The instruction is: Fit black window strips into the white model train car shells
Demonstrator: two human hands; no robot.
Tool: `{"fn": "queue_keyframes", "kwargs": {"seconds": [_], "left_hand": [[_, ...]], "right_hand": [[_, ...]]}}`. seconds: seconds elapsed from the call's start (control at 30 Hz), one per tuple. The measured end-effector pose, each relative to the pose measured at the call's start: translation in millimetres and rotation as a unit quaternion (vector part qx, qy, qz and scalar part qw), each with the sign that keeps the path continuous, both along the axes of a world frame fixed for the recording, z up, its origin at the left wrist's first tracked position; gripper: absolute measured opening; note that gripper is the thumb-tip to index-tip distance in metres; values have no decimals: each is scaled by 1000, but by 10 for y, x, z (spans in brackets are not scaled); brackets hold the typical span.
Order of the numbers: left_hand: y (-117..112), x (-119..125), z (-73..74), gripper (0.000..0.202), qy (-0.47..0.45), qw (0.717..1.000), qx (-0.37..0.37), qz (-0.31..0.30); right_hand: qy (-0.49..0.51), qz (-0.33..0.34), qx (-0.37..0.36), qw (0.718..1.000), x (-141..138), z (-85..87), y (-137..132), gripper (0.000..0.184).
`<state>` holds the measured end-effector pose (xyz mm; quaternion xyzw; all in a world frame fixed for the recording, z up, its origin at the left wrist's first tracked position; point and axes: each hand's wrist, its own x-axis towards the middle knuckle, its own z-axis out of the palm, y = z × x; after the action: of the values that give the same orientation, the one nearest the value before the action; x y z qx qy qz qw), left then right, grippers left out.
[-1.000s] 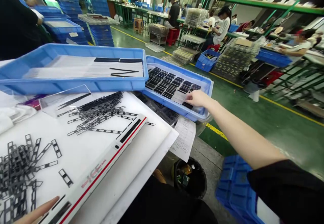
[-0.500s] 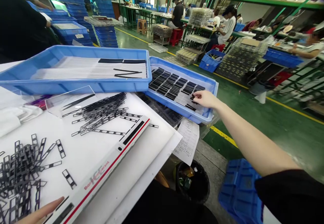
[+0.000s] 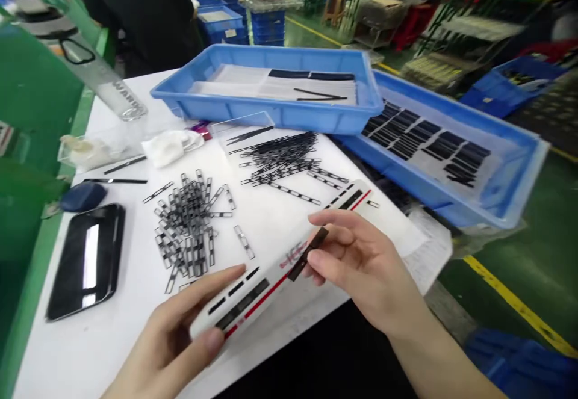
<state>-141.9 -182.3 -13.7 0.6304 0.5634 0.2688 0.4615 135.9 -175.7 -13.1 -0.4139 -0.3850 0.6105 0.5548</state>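
Note:
My left hand (image 3: 180,324) grips the near end of a white model train car shell (image 3: 275,266) with a red stripe, thumb on the near side and fingers over the far side. The shell lies slanted above the white table. In my right hand (image 3: 361,260), a short dark strip (image 3: 298,262) is pinched between thumb and fingers, held over the shell's middle by its lettering. Beyond the shell lie a loose pile of black window frames (image 3: 187,224) and a denser pile of black frames (image 3: 280,158).
One blue tray (image 3: 271,116) with white sheets and black strips stands at the back. Another blue tray (image 3: 451,200) holds rows of black strips. Leftward are a black phone (image 3: 85,260), tweezers (image 3: 121,180), crumpled tissue (image 3: 169,148) and a clear bottle (image 3: 103,83). A dark-clothed person (image 3: 139,14) is behind.
My right hand has come back from the right-hand blue tray to the shell, holding a dark strip. My left hand now grips the shell, and the view has turned left.

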Motion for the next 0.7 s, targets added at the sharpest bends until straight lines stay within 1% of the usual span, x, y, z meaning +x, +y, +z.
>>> {"fn": "queue_keyframes", "kwargs": {"seconds": [0.07, 0.13, 0.2, 0.27, 0.37, 0.47, 0.57, 0.7], "left_hand": [[2, 51, 28, 39, -42, 999, -7, -7], [24, 29, 2, 43, -65, 997, 2, -42], [48, -22, -42, 50, -82, 993, 9, -84], [62, -53, -74, 54, -105, 989, 5, -109], [68, -35, -79, 56, -154, 982, -10, -111], [70, 19, -61, 57, -193, 974, -22, -113], [72, 52, -43, 56, -189, 975, -16, -117], [67, 63, -15, 60, -183, 977, -4, -112]], "right_hand": [[6, 13, -18, 1000, -126, -3, 18, 19], [0, 15, -26, 1000, -194, 7, 20, 14], [-39, -2, -31, 999, -247, 32, -18, 14], [-104, -24, -26, 994, -305, 69, -90, 14], [-196, -48, -7, 979, -399, 117, -212, 15], [-238, -50, -7, 970, -463, 128, -290, 17], [-285, -61, 3, 957, -480, 111, -319, 20], [-337, -59, 14, 940, -464, 99, -333, 21]]}}
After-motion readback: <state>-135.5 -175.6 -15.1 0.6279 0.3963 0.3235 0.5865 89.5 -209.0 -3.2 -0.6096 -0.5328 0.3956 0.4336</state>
